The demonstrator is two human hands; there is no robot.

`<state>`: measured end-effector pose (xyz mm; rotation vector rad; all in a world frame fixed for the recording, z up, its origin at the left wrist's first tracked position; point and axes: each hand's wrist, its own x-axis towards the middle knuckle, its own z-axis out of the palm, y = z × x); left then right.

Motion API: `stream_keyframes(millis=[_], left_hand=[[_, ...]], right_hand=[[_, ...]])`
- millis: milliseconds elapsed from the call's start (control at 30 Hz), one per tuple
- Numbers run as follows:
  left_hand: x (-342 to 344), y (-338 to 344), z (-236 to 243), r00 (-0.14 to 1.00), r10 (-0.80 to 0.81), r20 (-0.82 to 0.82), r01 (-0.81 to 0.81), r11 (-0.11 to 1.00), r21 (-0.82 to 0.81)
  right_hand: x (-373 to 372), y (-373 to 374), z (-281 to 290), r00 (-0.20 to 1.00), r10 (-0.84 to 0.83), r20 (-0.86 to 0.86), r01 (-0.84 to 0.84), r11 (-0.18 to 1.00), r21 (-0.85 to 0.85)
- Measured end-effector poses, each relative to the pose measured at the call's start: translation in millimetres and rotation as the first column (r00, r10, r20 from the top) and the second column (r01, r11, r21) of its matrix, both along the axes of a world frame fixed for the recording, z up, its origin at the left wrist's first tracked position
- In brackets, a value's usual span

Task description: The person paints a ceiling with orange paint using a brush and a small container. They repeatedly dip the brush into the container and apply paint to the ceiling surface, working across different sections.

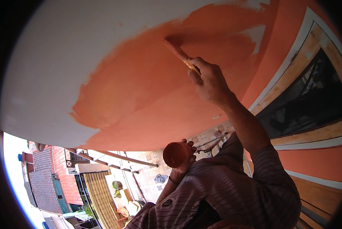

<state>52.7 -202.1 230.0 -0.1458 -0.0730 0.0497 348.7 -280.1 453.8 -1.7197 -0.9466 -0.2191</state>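
Observation:
My right hand (pixel 211 78) is raised and closed around the wooden handle of a paintbrush (pixel 179 53). The brush's paint-coated head touches or nearly touches a wall (pixel 72 49), within a patch of wet-looking orange paint (pixel 140 72). Lower down, in front of my body, my left hand (pixel 184 168) grips a round paint cup (pixel 175 154) from its right side and underneath. Reddish-orange paint coats the cup's inside; how much paint it holds is hard to tell.
A glazed wooden-framed door or window (pixel 306 91) stands in the orange wall at right. Below are a ladder (pixel 114 160), a patterned tile floor (pixel 150 183) and a crumpled blue item (pixel 160 178). Rooftops (pixel 45 183) and potted plants (pixel 117 186) show at lower left.

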Motion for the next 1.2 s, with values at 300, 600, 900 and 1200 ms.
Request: stream_keyframes(millis=[300, 600, 900, 1200], left_hand=[[-31.1, 2.9, -19.7, 0.993, 0.107, -0.047, -0.109, 0.993, -0.040], [-14.2, 9.4, -6.4, 0.995, 0.095, 0.013, -0.095, 0.995, -0.023], [-44.5, 8.8, -21.6, 0.982, 0.181, -0.046, -0.182, 0.983, -0.032], [-29.2, 11.1, -16.1, 0.985, 0.172, 0.001, -0.172, 0.984, -0.038]], right_hand=[[68.9, -57.6, 49.8, 0.929, -0.317, -0.193, 0.358, 0.902, 0.242], [-16.5, 22.8, 19.8, 0.981, 0.165, -0.099, -0.155, 0.983, 0.098], [67.0, -78.0, 38.8, 0.880, -0.272, -0.389, 0.399, 0.867, 0.299], [-1.5, -116.8, -97.5, 0.627, 0.202, -0.753, 0.006, 0.965, 0.263]])
